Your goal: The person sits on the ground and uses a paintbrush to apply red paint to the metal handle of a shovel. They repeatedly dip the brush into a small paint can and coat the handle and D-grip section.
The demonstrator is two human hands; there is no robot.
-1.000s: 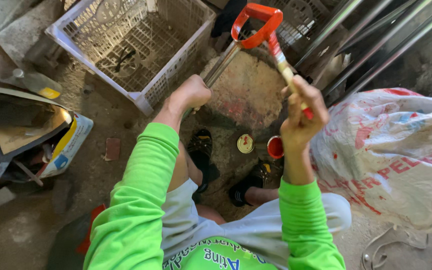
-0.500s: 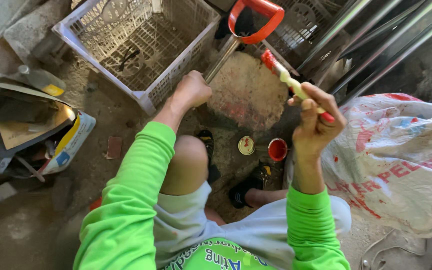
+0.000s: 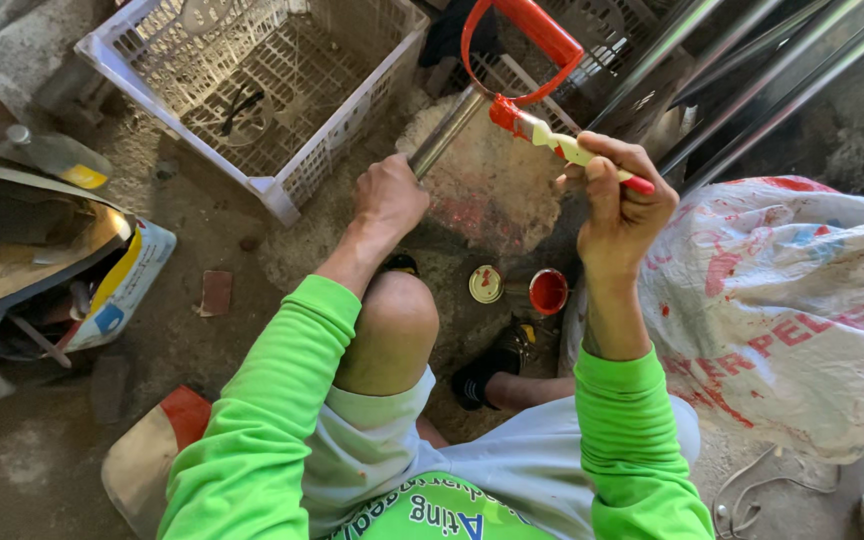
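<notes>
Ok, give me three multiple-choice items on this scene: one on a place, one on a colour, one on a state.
1. Where does the small open paint can stand?
A. inside the white crate
B. on the ground by the person's feet
C. on the printed sack

2. What colour is the D-shaped handle on the metal shaft?
A. red
B. blue
C. black

3. What is the right hand doing?
A. resting open on a knee
B. gripping a paintbrush
C. lifting the crate

Answers: 1 B, it sits on the dirt beside its lid. 2 A, the loop is red. 3 B, fingers close round the brush while the left hand holds the shaft.
</notes>
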